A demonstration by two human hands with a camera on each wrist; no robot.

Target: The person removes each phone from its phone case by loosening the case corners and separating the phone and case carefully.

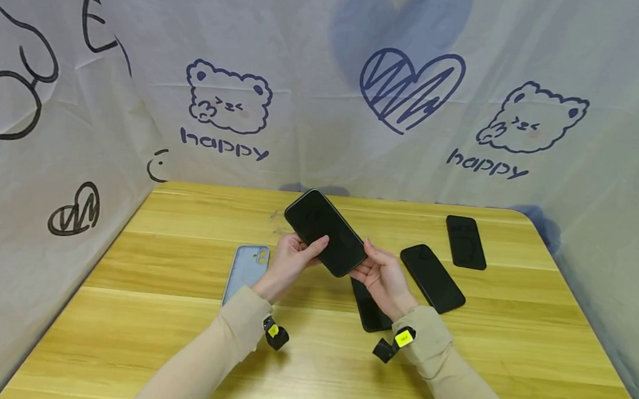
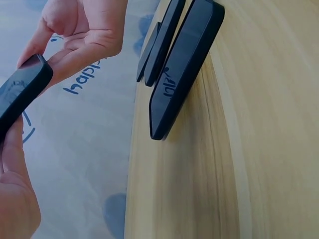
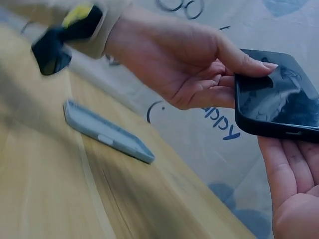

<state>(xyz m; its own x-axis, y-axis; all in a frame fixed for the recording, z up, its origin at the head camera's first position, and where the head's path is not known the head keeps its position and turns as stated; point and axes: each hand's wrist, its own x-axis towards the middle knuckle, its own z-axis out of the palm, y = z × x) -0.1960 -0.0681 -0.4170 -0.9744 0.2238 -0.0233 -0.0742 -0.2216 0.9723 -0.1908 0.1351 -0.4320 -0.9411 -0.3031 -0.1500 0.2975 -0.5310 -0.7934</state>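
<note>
A black smartphone (image 1: 327, 232) is held tilted above the table, its dark glossy screen facing up. My left hand (image 1: 291, 260) grips it along the lower left, thumb across the screen and fingers behind. At the near right corner my right hand (image 1: 383, 276) pinches the same phone; in the left wrist view, its thumb and fingers meet at that end. A charging port shows on the phone's edge (image 3: 293, 133) in the right wrist view. Beside my left wrist lies a light blue phone case (image 1: 244, 272), open side up, with its camera cutout at the far end.
Under my right hand lies a second black phone (image 1: 369, 310), partly hidden. Further right are another black phone (image 1: 433, 278) and a smaller one (image 1: 466, 242) near the table's back right. The wooden table (image 1: 306, 374) ends at a hanging cloth (image 1: 316, 99) printed with drawings.
</note>
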